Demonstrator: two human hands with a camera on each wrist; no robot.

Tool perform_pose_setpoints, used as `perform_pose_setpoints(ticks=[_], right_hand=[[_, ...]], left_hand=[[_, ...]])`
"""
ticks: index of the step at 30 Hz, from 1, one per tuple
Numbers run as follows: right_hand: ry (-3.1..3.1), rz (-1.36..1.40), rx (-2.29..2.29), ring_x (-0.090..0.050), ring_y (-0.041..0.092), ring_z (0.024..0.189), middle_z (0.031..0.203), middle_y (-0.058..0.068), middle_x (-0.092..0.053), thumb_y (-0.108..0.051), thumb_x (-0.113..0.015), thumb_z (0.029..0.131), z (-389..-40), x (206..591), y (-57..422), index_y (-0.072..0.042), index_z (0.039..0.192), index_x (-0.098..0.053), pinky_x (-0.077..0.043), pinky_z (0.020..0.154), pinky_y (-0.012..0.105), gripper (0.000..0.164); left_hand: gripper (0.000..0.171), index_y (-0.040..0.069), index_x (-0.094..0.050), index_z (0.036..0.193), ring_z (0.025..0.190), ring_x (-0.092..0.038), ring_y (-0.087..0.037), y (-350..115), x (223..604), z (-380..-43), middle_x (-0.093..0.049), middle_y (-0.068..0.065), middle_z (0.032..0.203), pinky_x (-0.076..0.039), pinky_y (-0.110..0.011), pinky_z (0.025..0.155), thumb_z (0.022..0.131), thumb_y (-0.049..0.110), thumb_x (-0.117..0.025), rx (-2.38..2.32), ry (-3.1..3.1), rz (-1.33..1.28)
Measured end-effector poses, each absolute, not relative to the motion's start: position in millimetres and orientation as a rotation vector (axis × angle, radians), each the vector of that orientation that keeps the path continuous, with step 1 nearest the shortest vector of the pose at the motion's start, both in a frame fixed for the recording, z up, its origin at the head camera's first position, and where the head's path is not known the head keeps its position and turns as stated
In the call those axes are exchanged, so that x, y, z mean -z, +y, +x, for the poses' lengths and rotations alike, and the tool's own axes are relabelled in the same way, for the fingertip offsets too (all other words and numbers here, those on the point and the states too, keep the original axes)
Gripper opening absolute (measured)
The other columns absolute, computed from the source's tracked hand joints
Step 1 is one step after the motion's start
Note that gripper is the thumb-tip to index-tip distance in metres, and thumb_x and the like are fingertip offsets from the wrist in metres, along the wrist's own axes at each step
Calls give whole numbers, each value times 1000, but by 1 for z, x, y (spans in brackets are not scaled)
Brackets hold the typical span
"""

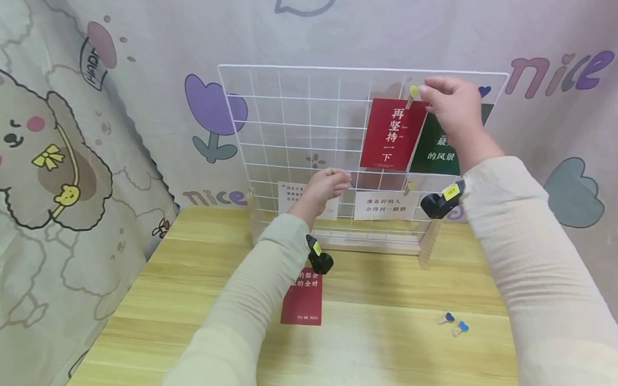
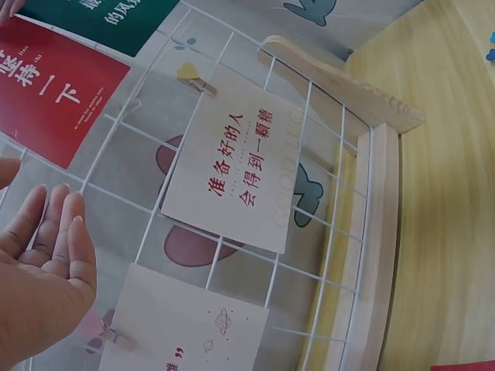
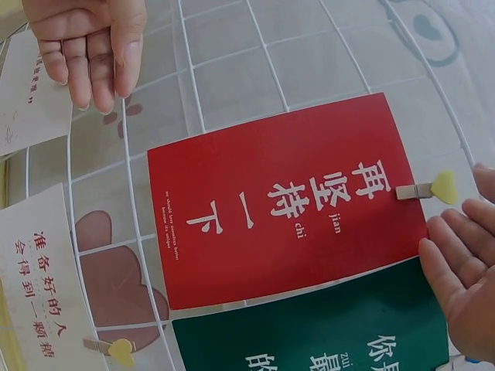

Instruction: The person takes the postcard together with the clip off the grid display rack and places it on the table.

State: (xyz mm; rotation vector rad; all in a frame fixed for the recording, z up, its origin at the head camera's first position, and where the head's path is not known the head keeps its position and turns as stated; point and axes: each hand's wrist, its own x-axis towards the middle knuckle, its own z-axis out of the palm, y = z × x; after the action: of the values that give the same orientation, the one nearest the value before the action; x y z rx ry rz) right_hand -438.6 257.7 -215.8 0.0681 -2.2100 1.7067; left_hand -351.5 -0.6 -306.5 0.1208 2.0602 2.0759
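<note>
A red card (image 1: 392, 136) with white lettering hangs near the top of a white wire grid (image 1: 292, 123), held by a small wooden clip with a yellow heart (image 3: 444, 188). Just to the right of that clip is my right hand (image 1: 455, 104), its fingers loosely bent with nothing between them. A dark green card (image 1: 436, 149) hangs beside the red one, partly behind this hand. My left hand (image 1: 324, 188) is in front of the lower grid, fingers relaxed and holding nothing. Below hang two white cards, one (image 2: 232, 166) with a yellow heart clip, the other (image 2: 182, 328) with a pink one.
The grid stands in a wooden base (image 1: 369, 244) on a wood-grain table (image 1: 374, 350). Another red card (image 1: 302, 305) lies on the table, partly hidden by the left sleeve. Two blue heart clips (image 1: 460, 327) lie at right. A printed curtain (image 1: 154, 24) hangs behind.
</note>
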Motion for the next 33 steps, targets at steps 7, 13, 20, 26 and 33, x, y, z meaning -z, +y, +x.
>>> perform_pose_setpoints(ticks=[7, 13, 20, 26, 33], right_hand=[[-2347, -15, -1549, -49, 20, 101, 120, -7, -48, -55, -62, 63, -447, 214, 253, -37, 113, -53, -35, 92, 39, 54], [-2417, -25, -1468, -49, 19, 100, 118, -2, -49, -45, -58, 75, -444, 205, 243, -31, 115, -55, -39, 90, 34, 42], [-2448, -65, -1418, -47, 15, 99, 112, 2, -52, -31, -58, 81, -397, 179, 216, -19, 111, -60, -44, 80, 22, 33], [-2506, -57, -1326, -49, 15, 94, 113, 6, -51, -25, -53, 85, -358, 161, 197, -10, 116, -56, -43, 83, 24, 35], [-2459, -67, -1354, -49, 15, 94, 108, 4, -54, -29, -56, 82, -375, 170, 205, -13, 110, -61, -45, 78, 22, 32]], left_hand=[[27, -1, -51, 107, 104, -50, -25, 2, 310, -356, -55, -13, 109, -43, -25, 83, 86, 15, -52, -2084, 2045, 144], [27, 1, -52, 107, 97, -54, -22, 9, 308, -359, -57, -11, 104, -44, -26, 82, 84, 16, -54, -2068, 2088, 135], [27, 1, -52, 108, 97, -54, -20, 16, 304, -360, -56, -12, 106, -40, -31, 87, 85, 15, -53, -2053, 2101, 126], [28, 0, -51, 110, 98, -53, -21, 20, 304, -362, -57, -12, 106, -41, -31, 87, 84, 12, -53, -2082, 2095, 114], [32, 3, -50, 115, 98, -54, -18, 21, 305, -364, -56, -10, 109, -43, -24, 83, 85, 14, -52, -2048, 2124, 84]])
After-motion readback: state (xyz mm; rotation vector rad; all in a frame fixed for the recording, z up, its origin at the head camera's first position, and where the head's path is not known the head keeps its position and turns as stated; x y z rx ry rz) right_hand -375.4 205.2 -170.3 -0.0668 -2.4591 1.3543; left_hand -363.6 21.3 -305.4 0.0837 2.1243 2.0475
